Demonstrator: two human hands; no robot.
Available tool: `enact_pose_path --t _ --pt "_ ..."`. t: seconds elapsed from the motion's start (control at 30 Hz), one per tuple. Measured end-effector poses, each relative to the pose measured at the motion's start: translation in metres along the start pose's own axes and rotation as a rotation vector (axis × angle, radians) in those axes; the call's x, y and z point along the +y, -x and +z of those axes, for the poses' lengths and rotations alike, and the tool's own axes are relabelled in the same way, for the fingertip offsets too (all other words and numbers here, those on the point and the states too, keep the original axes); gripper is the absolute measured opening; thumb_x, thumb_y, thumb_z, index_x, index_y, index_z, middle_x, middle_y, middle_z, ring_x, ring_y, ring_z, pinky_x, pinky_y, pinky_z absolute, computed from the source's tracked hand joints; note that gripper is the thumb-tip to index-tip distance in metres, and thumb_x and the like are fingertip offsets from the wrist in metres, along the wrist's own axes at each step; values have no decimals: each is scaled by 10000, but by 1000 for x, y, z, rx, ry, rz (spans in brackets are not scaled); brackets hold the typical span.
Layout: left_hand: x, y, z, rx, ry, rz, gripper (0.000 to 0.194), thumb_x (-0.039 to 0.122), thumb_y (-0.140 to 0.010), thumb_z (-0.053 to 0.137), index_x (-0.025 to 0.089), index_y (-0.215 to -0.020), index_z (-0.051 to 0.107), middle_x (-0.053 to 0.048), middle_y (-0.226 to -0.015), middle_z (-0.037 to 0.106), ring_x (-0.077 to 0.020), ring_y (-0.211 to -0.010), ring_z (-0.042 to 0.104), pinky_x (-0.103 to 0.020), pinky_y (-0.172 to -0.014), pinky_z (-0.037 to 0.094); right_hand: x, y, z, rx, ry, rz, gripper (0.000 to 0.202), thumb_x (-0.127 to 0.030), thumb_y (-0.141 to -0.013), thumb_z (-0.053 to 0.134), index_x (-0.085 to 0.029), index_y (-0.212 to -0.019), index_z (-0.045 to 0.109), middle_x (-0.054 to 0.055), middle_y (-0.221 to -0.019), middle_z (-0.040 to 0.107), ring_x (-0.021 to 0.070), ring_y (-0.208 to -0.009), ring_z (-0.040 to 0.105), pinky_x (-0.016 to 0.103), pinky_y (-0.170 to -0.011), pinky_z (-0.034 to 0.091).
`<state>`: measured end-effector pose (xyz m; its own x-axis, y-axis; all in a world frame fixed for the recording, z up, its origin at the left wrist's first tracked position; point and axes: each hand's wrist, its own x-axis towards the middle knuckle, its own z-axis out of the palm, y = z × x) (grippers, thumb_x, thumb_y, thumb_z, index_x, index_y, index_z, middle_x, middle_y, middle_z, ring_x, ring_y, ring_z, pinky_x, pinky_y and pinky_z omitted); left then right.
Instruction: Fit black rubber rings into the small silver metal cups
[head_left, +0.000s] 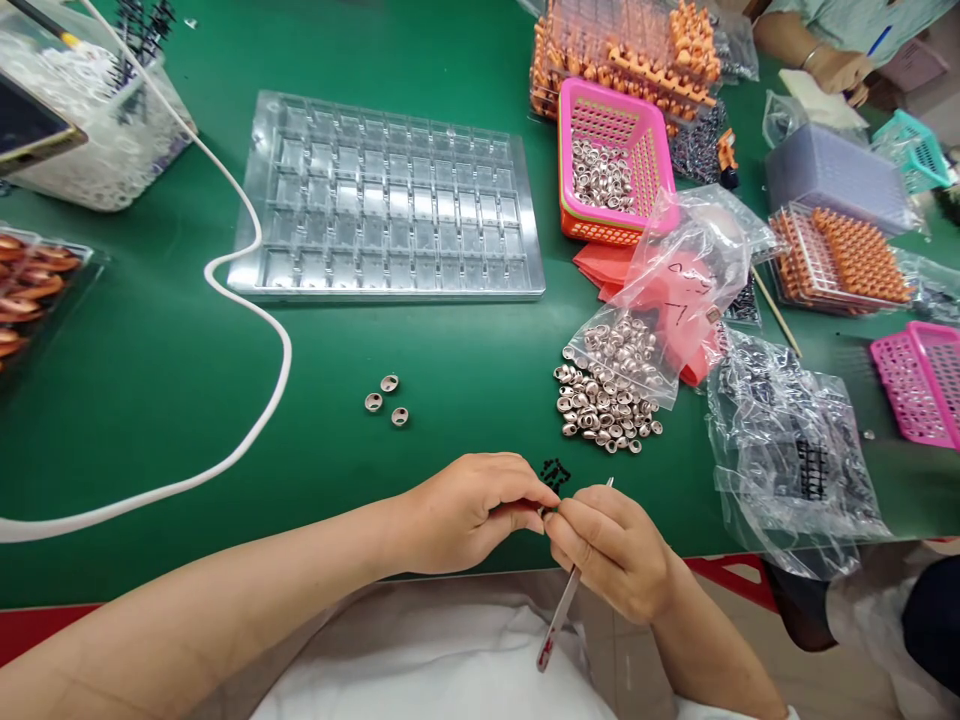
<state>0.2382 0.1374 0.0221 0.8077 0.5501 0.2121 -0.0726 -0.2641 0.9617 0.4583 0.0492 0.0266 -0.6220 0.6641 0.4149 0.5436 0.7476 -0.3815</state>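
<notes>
Over the table's near edge, the fingertips of my left hand (pixel 480 510) and my right hand (pixel 619 550) meet. My left hand is pinched closed on a small piece that the fingers mostly hide. Tweezers (pixel 559 615) lie across my right palm, held under its curled fingers, with the tip showing above the hand. Just beyond the fingertips is a little cluster of tiny black parts (pixel 555 472). A pile of small silver cup-shaped parts (pixel 607 405) spills from a clear plastic bag (pixel 697 240). Three similar silver cups (pixel 389 383) sit apart on the left.
A clear compartment tray (pixel 536 270) lies at the back centre. Pink baskets (pixel 671 200) with silver parts stand beside stacked orange pieces (pixel 622 55). A white cable (pixel 285 350) winds across the left. Plastic bags (pixel 787 440) lie right; another person's hand (pixel 836 72) is at the far right.
</notes>
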Motion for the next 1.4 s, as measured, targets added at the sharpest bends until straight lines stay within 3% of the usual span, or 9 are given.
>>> enact_pose_path --t 0.33,0.73,0.87,1.17,1.4 --pt "1 0 0 -13 25 6 150 107 -942 608 120 -1051 710 -78 -884 754 -156 -816 667 -222 -767 541 -2 1 -1 40 -21 -6 307 -27 -921 485 1 -1201 607 143 -973 654 200 -804 561 354 -610 486" --pt "1 -1 0 -11 29 22 148 109 -940 614 111 -1054 709 -77 -879 757 -154 -812 669 -220 -777 542 -3 -3 -9 20 -6 -1 329 -54 -949 451 -71 -1241 602 104 -955 686 193 -761 604 361 -599 502" --pt "0 0 0 -3 23 36 150 117 -948 599 129 -1055 704 -74 -878 756 -158 -805 668 -229 -764 547 -2 -3 -7 19 -11 -1 345 -42 -931 474 -41 -1260 579 116 -953 686 193 -753 600 360 -582 495" --pt "-3 1 2 6 20 12 160 105 -942 591 109 -1044 714 -84 -867 749 -156 -797 662 -224 -753 540 0 -10 -3 9 -75 1 243 -41 -961 452 -39 -1155 597 104 -855 665 173 -697 532 338 -579 440" --pt "3 -3 -3 -65 101 -233 167 161 -931 611 126 -1024 746 -65 -876 720 -132 -779 657 -207 -736 519 0 -8 4 42 -129 146 147 -55 -933 547 -126 -1044 613 72 -842 639 145 -699 515 299 -619 464"
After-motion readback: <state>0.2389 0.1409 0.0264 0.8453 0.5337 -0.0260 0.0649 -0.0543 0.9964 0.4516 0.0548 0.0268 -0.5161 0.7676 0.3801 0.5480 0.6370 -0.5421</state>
